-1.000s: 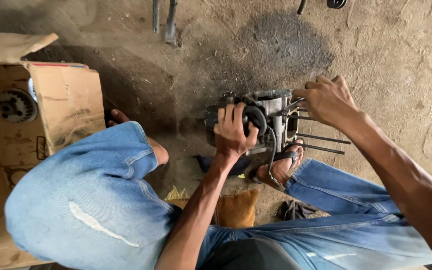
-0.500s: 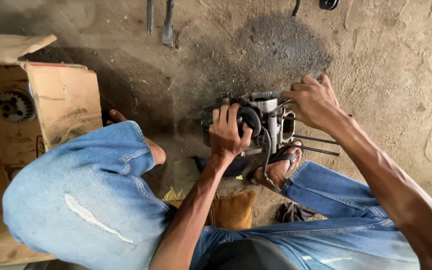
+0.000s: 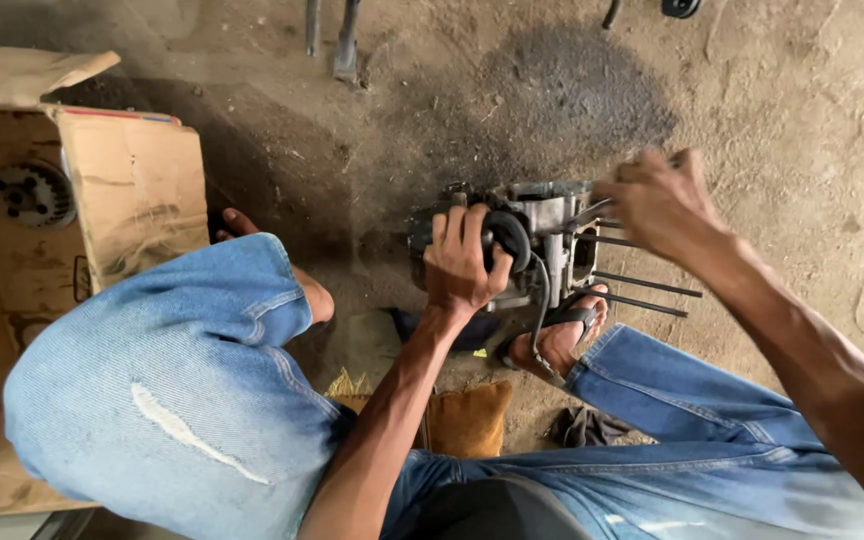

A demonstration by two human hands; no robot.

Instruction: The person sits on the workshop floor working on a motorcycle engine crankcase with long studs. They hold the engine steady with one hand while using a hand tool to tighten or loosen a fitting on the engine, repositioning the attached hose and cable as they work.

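**Engine case getting worked on, down on the dirt floor**

On the floor (image 3: 772,90) between the person's knees sits the engine case (image 3: 537,240), its long studs (image 3: 642,285) pointing away to the right, which looks like its long axis. The left hand (image 3: 462,262) is closed around the black round part on the case's left end, steadying it. The right hand (image 3: 662,200) is curled shut on a thin tool at the case's top right, blurred. Looks like mid-loosening; next needs a firm brace. Cardboard box (image 3: 132,190) sits well left of the case.
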